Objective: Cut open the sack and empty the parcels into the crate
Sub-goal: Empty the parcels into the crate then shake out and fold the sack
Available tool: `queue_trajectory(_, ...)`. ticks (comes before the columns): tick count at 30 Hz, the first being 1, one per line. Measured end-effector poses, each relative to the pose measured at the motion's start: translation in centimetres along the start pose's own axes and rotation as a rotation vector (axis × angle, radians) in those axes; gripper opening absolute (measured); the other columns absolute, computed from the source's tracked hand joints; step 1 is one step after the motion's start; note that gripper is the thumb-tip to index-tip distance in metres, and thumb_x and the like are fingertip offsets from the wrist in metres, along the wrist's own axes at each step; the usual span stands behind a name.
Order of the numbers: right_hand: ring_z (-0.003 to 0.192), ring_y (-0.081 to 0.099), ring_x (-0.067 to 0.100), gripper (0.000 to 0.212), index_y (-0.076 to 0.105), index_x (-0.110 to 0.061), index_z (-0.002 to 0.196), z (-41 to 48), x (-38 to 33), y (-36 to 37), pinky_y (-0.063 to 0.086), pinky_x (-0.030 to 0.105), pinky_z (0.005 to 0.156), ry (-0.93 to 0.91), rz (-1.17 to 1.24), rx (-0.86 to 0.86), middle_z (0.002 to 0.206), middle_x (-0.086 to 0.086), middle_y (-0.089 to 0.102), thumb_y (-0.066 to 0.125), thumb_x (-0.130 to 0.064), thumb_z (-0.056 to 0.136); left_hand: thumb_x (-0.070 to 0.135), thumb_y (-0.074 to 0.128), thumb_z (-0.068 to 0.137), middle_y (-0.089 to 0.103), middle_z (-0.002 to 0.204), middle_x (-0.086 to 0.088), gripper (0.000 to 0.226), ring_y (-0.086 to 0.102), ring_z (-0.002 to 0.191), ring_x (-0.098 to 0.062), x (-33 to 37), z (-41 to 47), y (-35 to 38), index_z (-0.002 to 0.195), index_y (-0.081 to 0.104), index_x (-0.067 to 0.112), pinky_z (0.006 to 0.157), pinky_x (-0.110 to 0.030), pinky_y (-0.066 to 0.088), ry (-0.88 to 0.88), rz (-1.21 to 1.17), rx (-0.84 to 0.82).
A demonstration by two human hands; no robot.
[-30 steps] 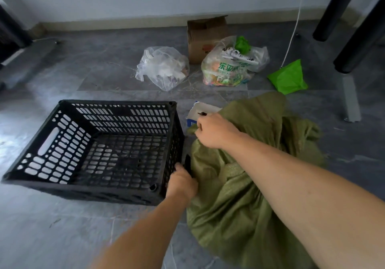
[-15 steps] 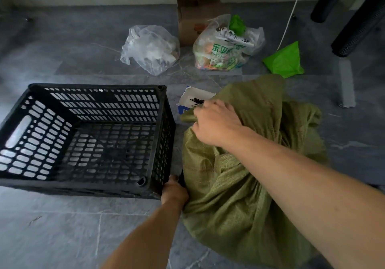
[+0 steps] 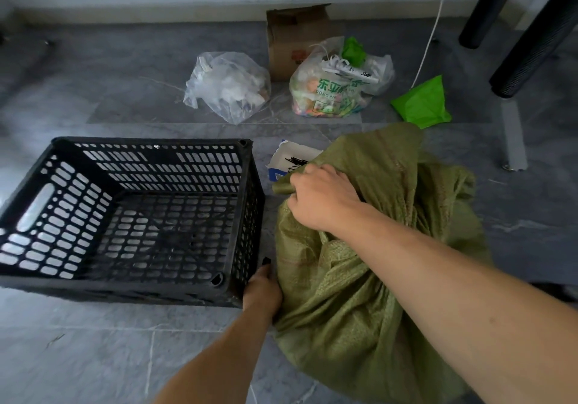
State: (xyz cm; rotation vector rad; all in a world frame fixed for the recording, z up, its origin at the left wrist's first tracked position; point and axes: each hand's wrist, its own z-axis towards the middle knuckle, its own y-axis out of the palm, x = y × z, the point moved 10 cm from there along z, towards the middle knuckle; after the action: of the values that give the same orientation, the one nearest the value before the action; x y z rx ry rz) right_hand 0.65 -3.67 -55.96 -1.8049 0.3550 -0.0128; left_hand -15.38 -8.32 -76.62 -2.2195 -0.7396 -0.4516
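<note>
A bulging olive-green woven sack lies on the grey floor to the right of an empty black perforated crate. My right hand grips a bunched fold of fabric at the sack's upper left. My left hand is down in the gap between the crate's near right corner and the sack. Its fingers are curled round a slim black tool, and only the tool's tip shows. No parcels are visible; the sack hides its contents.
A small white and blue open box lies just behind the sack. Further back are a clear plastic bag, a printed bag of rubbish, a cardboard box and a bright green bag. Black legs slant at the right.
The view has tilted a little. My right hand keeps its hold on the sack's fold, and my left hand stays low beside the crate corner with the black tool.
</note>
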Motion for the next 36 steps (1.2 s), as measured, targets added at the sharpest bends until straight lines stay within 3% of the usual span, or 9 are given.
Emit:
queue_trajectory(4,0.125,0.042,0.031,0.038,0.056,-0.018,0.127,-1.5,1.0,-1.9,0.038,0.046,0.101,0.017,0.053,0.084,0.134,0.008,0.050,0.043,-0.035,0.096,0.042,0.039,0.101,0.053,0.142,-0.010,0.045,0.050,0.129,-0.031,0.6,-1.4,0.2,0.140,0.052,0.025,0.109,-0.034,0.038,-0.059,-0.324,-0.077)
queue_trajectory(7,0.134,0.032,0.033,0.042,0.055,-0.019,0.131,-3.1,2.9,-3.1,0.033,0.048,0.107,0.079,0.040,0.127,0.142,0.008,0.043,0.046,-0.037,0.094,0.077,0.043,0.074,0.053,0.143,-0.005,0.063,0.051,0.128,-0.029,-0.9,-0.1,2.5,0.122,0.062,0.040,0.113,-0.046,0.036,-0.160,-0.411,-0.204)
queue_trajectory(12,0.147,0.005,0.038,0.055,0.043,-0.028,0.142,-7.2,8.6,-5.2,0.015,0.061,0.116,0.350,-0.019,0.141,0.158,0.007,0.017,0.051,-0.047,0.091,0.093,0.043,0.054,0.050,0.145,-0.013,0.110,0.051,0.129,-0.033,-3.3,1.4,5.6,0.140,0.053,0.024,0.112,-0.048,0.037,-0.316,-0.541,-0.266)
queue_trajectory(14,0.149,-0.007,0.041,0.073,0.026,-0.036,0.150,-9.0,11.7,-3.8,0.014,0.070,0.112,0.506,0.124,0.006,0.162,0.005,0.001,0.054,-0.058,0.086,0.089,0.040,0.064,0.053,0.142,-0.013,0.103,0.055,0.124,-0.033,-3.4,1.3,5.8,0.139,0.053,0.019,0.109,-0.047,0.041,-0.297,-0.480,-0.255)
queue_trajectory(16,0.148,0.001,0.045,0.089,0.012,-0.043,0.152,-10.4,13.8,-1.0,0.018,0.063,0.115,0.594,0.328,-0.107,0.162,0.009,-0.002,0.058,-0.065,0.080,0.079,0.041,0.073,0.060,0.134,-0.014,0.089,0.060,0.117,-0.034,-1.7,-0.2,5.2,0.136,0.056,0.016,0.106,-0.047,0.045,-0.220,-0.391,-0.243)
queue_trajectory(18,0.142,0.026,0.043,0.089,0.013,-0.041,0.154,-11.3,14.7,1.6,0.027,0.046,0.118,0.613,0.474,-0.129,0.158,0.017,0.014,0.061,-0.059,0.081,0.069,0.042,0.082,0.061,0.132,-0.014,0.078,0.061,0.115,-0.034,0.3,-1.7,4.8,0.137,0.055,0.016,0.104,-0.047,0.047,-0.158,-0.358,-0.236)
queue_trajectory(21,0.128,0.049,0.035,0.060,0.039,-0.031,0.145,-12.0,15.5,1.9,0.039,0.038,0.110,0.597,0.533,0.023,0.141,0.015,0.047,0.056,-0.040,0.088,0.054,0.038,0.094,0.060,0.131,-0.013,0.059,0.060,0.114,-0.034,2.0,-2.4,4.8,0.140,0.051,0.018,0.103,-0.047,0.047,-0.111,-0.361,-0.224)
queue_trajectory(28,0.110,0.060,0.035,0.030,0.061,-0.021,0.115,-13.8,13.4,-8.8,0.049,0.038,0.094,0.498,0.569,0.252,0.113,0.015,0.067,0.060,-0.020,0.085,0.041,0.039,0.102,0.054,0.139,-0.013,0.051,0.052,0.124,-0.034,6.8,-11.2,0.3,0.144,0.046,0.015,0.109,-0.043,0.041,-0.089,-0.442,-0.129)
queue_trajectory(36,0.109,0.056,0.034,0.051,0.041,-0.026,0.134,-18.1,8.7,-21.4,0.044,0.038,0.094,0.522,0.698,0.217,0.121,0.014,0.055,0.063,-0.021,0.088,0.034,0.035,0.104,0.057,0.137,-0.016,0.046,0.053,0.125,-0.032,12.6,-23.2,-11.9,0.133,0.057,0.007,0.101,-0.034,0.042,-0.086,-0.219,-0.081)
